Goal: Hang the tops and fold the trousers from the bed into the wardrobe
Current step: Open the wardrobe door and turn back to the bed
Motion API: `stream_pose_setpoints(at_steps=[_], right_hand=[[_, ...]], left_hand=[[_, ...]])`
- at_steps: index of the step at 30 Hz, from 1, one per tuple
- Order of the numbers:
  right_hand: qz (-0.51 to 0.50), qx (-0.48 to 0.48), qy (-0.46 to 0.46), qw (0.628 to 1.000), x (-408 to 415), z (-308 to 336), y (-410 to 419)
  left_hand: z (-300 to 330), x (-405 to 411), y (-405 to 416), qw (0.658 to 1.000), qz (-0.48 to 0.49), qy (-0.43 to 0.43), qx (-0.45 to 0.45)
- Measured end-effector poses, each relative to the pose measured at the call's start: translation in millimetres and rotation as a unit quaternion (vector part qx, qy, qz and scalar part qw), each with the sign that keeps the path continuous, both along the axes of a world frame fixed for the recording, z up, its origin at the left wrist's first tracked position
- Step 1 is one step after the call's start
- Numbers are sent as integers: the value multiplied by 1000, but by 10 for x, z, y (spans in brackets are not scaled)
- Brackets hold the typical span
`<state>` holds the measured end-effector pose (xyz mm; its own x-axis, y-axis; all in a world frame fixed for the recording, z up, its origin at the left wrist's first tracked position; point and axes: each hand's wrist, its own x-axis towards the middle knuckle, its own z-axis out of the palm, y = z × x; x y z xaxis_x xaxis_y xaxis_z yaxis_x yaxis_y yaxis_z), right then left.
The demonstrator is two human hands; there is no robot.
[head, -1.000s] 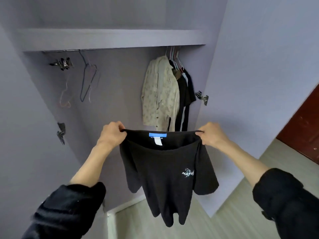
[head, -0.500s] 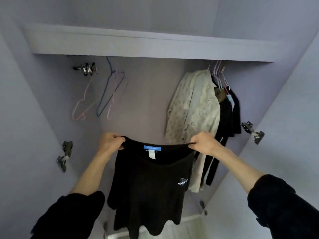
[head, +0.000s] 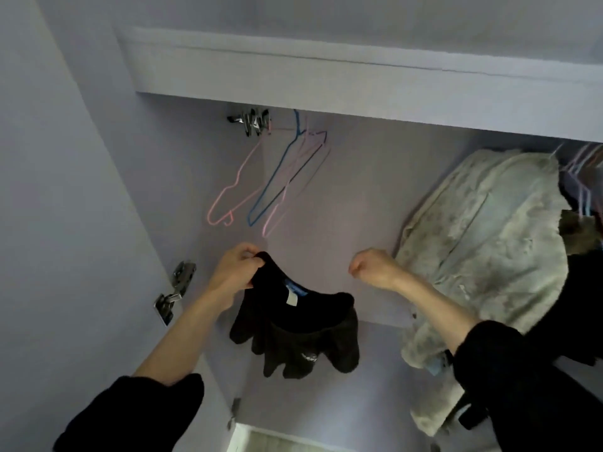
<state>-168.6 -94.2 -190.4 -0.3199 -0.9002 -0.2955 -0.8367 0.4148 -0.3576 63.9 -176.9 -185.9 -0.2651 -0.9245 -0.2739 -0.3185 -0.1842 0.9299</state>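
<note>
Black T-shirt [head: 293, 334] hung limp and light, soft knit; left hand [head: 236, 272] pinched one shoulder; right hand [head: 375, 269] curled, holding nothing; collar seam looked the surest hold.

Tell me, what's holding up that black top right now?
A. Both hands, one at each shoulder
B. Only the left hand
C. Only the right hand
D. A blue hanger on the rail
B: the left hand alone grips the black top by one shoulder, so it droops to that side, while the right hand is curled and holds nothing.
</note>
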Motion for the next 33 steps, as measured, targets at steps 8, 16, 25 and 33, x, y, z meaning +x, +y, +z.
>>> stream_pose_setpoints(at_steps=[8, 16, 25, 33], right_hand=[[-167, -161, -561, 794, 635, 363, -927], [-264, -129, -719, 629, 791, 502, -1335], [-300, -329, -459, 769, 389, 472, -1261], [-264, -380, -381, 801, 15, 335, -662]], left_hand=[[79, 105, -21, 1000, 3, 5, -12], [154, 238, -122, 999, 31, 18, -15], [115, 71, -71, 1000, 26, 15, -6], [94, -204, 42, 1000, 18, 8, -2]])
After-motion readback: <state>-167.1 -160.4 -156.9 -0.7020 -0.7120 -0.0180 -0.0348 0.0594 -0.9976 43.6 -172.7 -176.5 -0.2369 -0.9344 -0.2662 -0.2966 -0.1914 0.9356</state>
